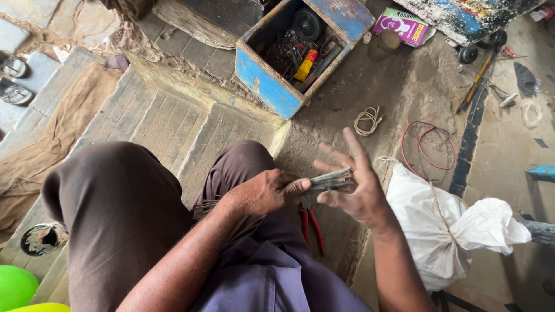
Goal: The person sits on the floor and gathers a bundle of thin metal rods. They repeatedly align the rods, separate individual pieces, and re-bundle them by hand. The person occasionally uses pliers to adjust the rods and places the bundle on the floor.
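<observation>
A bundle of thin grey metal rods lies across my lap, level with my knees. My left hand grips the bundle near its middle, thumb on top. My right hand is at the bundle's far end with fingers spread wide, the palm and thumb pressed against the rod tips. Red-handled pliers rest just below my hands on the ground between my legs. My brown trousers and purple shirt fill the lower left.
A blue wooden toolbox full of tools stands ahead. A coil of pale cord and a red wire loop lie on the dirt floor. A white tied sack sits at my right. Loose tools lie far right.
</observation>
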